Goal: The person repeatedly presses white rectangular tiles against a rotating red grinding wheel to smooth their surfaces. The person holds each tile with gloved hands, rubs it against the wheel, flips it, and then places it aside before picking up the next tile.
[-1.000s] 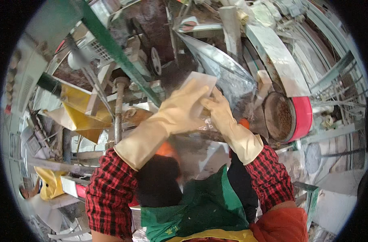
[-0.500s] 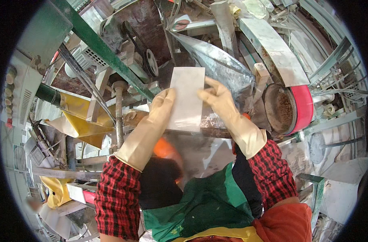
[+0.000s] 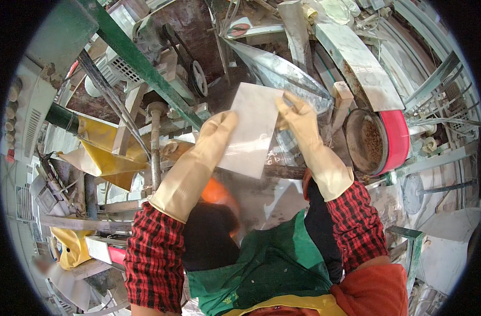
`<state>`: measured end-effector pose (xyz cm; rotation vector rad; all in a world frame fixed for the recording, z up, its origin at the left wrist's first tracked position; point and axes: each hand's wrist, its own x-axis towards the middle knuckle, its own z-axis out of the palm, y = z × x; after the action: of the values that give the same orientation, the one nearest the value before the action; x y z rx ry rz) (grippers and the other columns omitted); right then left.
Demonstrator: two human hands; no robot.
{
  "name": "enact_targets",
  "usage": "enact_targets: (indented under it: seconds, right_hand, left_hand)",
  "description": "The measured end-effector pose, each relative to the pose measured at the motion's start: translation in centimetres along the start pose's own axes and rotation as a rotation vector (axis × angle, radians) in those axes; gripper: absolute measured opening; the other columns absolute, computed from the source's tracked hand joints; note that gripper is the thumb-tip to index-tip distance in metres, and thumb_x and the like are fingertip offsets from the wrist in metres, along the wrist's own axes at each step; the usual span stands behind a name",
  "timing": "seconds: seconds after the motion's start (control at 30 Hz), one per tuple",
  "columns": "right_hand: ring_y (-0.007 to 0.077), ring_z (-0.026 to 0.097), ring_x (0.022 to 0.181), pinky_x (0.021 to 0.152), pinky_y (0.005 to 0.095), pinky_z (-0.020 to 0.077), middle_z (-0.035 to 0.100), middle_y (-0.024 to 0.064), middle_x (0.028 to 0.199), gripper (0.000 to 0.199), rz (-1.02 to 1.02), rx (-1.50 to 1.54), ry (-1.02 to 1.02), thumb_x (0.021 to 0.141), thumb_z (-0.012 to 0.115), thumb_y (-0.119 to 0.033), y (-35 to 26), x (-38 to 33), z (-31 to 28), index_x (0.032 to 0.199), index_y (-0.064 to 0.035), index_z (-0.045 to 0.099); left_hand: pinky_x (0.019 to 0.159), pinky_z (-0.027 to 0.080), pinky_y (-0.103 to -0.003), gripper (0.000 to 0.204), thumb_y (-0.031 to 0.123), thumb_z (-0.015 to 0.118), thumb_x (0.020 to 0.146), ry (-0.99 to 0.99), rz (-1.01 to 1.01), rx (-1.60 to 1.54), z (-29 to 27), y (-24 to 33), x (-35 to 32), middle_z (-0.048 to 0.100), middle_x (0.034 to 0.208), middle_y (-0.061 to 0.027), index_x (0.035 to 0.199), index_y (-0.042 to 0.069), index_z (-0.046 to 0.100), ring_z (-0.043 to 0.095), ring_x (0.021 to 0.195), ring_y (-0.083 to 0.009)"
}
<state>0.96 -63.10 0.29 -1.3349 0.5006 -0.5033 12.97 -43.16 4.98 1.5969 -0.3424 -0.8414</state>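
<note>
A pale rectangular tile (image 3: 251, 129) is held upright in front of me, its flat face toward the camera. My left hand (image 3: 209, 142), in a cream rubber glove, grips its left edge. My right hand (image 3: 298, 124), gloved the same way, grips its upper right edge. Both forearms wear red and black checked sleeves. Behind the tile runs a shiny metal chute (image 3: 272, 71) of a wet, grimy machine.
A round wheel with a red rim (image 3: 390, 142) stands to the right of my right hand. A green steel beam (image 3: 140, 68) slants across the upper left, with a belt pulley (image 3: 198, 79) behind it. Yellow sheeting (image 3: 103, 152) hangs at left. A green apron (image 3: 267, 268) covers my front.
The tile has been raised from a tilted position against the machine to upright. Both hands have shifted out to its side edges, and it now stands a little higher.
</note>
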Motion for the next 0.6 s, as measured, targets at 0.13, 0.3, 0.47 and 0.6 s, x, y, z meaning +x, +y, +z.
enact_targets:
  seconds: [0.13,0.3,0.47,0.6]
  right_hand:
    - [0.0125,0.071,0.086,0.072,0.0271,0.0581,0.075,0.0093,0.107,0.064,0.019,0.105,-0.240,0.098,0.077,-0.024,0.5,-3.7,2.3,0.155,-0.0065,0.052]
    - [0.0166,0.071,0.101,0.090,0.0316,0.0579,0.071,0.0137,0.126,0.070,0.243,0.043,-0.452,0.099,0.074,-0.022,-1.3,-5.2,2.7,0.159,-0.0038,0.043]
    - [0.0181,0.064,0.117,0.102,0.0339,0.0512,0.068,0.0137,0.132,0.070,0.058,0.057,-0.404,0.098,0.073,-0.023,-1.0,-3.3,2.0,0.158,-0.0015,0.044]
    - [0.0183,0.065,0.114,0.100,0.0339,0.0510,0.069,0.0144,0.129,0.073,0.002,0.133,-0.323,0.096,0.076,-0.024,-1.0,-2.5,1.8,0.158,-0.0017,0.044]
  left_hand:
    - [0.085,0.058,-0.033,0.031,0.032,0.062,0.107,0.082,0.049,-0.165,-0.4,-0.4,0.8,0.074,0.111,-0.0083,0.120,0.003,0.064,0.070,0.096,-0.0163]
    - [0.088,0.059,-0.035,0.033,0.031,0.059,0.109,0.168,0.126,-0.185,-1.4,-1.4,2.0,0.073,0.115,-0.0096,0.125,0.002,0.062,0.070,0.098,-0.0181]
    - [0.092,0.058,-0.035,0.041,0.035,0.057,0.110,0.107,0.026,-0.123,-0.5,-0.7,1.8,0.072,0.120,-0.0097,0.133,0.002,0.061,0.070,0.104,-0.0188]
    - [0.089,0.058,-0.033,0.039,0.037,0.059,0.109,0.017,-0.071,-0.148,-0.7,-1.3,2.1,0.074,0.117,-0.0071,0.131,0.005,0.064,0.071,0.100,-0.0167]
